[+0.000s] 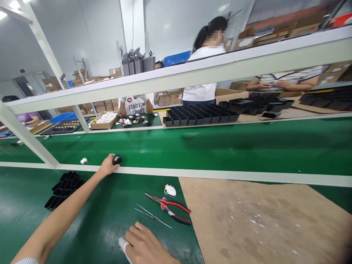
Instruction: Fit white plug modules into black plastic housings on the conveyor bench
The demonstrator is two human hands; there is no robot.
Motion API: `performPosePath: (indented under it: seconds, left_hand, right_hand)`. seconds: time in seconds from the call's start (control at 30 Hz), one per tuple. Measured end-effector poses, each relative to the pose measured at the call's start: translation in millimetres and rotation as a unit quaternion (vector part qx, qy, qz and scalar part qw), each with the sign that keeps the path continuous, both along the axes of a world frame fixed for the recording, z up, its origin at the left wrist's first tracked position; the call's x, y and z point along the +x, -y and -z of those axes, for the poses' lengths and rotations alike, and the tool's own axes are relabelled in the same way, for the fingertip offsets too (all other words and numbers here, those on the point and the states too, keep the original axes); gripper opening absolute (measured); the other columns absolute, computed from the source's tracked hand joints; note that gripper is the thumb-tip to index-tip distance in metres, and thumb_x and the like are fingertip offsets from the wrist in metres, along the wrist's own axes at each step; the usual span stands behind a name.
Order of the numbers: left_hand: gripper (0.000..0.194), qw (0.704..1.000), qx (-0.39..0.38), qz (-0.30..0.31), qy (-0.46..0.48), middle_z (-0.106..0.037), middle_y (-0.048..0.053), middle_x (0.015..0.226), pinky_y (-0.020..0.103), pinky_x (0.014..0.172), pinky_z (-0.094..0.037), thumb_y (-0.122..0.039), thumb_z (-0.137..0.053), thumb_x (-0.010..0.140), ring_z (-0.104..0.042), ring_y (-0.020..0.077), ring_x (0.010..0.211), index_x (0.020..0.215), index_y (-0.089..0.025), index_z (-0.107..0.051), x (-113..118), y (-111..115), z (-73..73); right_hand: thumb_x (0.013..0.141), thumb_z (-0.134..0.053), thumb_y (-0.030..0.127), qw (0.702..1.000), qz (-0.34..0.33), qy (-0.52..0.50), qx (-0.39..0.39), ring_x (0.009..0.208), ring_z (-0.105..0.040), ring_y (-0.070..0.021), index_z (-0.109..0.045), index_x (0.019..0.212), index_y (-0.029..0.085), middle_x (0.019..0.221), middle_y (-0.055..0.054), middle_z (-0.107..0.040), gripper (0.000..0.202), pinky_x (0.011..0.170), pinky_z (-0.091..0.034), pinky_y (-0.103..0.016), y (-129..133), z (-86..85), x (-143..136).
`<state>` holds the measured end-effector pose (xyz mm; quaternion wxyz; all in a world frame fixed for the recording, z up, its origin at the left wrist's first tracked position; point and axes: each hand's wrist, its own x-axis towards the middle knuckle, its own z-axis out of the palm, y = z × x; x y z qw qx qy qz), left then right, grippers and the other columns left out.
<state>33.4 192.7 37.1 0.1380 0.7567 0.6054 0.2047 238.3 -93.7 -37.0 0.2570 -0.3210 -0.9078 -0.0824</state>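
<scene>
Stretched out to the rail, my left hand point(108, 165) grips a small black part point(117, 160) with white inside, at the edge of the green belt. My right hand point(143, 244) rests low on the green table, fingers curled down, a white cover on one finger; whether anything is under them is hidden. Just beyond it lie steel tweezers point(153, 216) and red-and-black pliers point(176, 211). A small white-topped part point(170, 190) sits behind the pliers. Beside my left forearm is a cluster of black oval housings point(62, 189).
A white-topped piece point(84, 161) lies on the green belt point(165, 146). Brown board point(247, 220) covers the table's right side. Across the belt are black trays point(203, 114), a box of white parts point(106, 120) and several people. A white post point(30, 139) rises at left.
</scene>
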Motion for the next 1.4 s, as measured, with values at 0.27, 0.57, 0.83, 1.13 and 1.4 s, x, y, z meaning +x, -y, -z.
performPosePath:
  seconds: [0.27, 0.57, 0.83, 1.13, 1.4]
  left_hand:
    - [0.041, 0.983, 0.007, -0.098, -0.153, -0.06, 0.013, 0.144, 0.056, 0.107, -0.054, -0.033, -0.07, 0.102, -0.062, 0.0321, 0.128, 0.139, -0.017, -0.061, -75, -23, -38.3]
    - [0.036, 0.983, 0.005, -0.075, -0.167, -0.066, 0.014, 0.134, 0.052, 0.102, -0.057, -0.031, -0.068, 0.103, -0.068, 0.0295, 0.119, 0.134, -0.014, -0.063, -80, -8, -50.7]
    - [0.06, 0.972, -0.01, 0.211, -0.104, -0.076, 0.004, 0.124, 0.032, 0.097, -0.06, -0.034, -0.076, 0.09, -0.074, 0.024, 0.108, 0.146, -0.027, -0.057, 9, 140, -21.5]
    - [0.038, 0.958, 0.184, 0.17, -0.143, -0.07, 0.016, 0.127, 0.052, 0.104, -0.056, -0.049, -0.062, 0.104, -0.066, 0.0349, 0.12, 0.124, -0.018, -0.067, -61, 182, -35.0]
    - [0.045, 0.931, 0.255, 0.072, -0.25, -0.064, 0.021, 0.116, 0.061, 0.093, -0.056, -0.054, -0.054, 0.105, -0.06, 0.0437, 0.116, 0.092, -0.015, -0.073, -164, 180, -21.6]
  right_hand:
    - [0.087, -0.075, 0.014, 0.993, 0.12, -0.004, 0.017, 0.099, -0.062, -0.0248, -0.07, 0.097, 0.016, 0.101, -0.009, -0.07, 0.011, 0.097, -0.048, -0.041, -13, -21.6, 19]
    - [0.085, -0.07, 0.008, 0.96, 0.23, 0.098, -0.122, 0.104, -0.062, -0.029, -0.074, 0.103, 0.012, 0.109, -0.016, -0.069, 0.019, 0.094, -0.048, -0.043, -30, -39.8, 45]
    - [0.079, -0.07, -0.001, 0.962, 0.262, 0.063, -0.047, 0.092, -0.061, -0.029, -0.072, 0.1, 0.012, 0.098, -0.014, -0.066, 0.026, 0.082, -0.049, -0.042, -27, -25.5, 41]
    - [0.084, -0.065, 0.001, 0.984, 0.176, -0.02, 0.004, 0.099, -0.061, -0.0303, -0.07, 0.107, 0.014, 0.114, -0.015, -0.067, 0.026, 0.084, -0.054, -0.043, -19, -25.7, 37]
    - [0.097, -0.071, 0.027, 0.989, 0.136, -0.008, -0.051, 0.11, -0.063, -0.0331, -0.066, 0.129, 0.015, 0.142, -0.018, -0.062, 0.034, 0.092, -0.058, -0.049, -19, -31.7, 5]
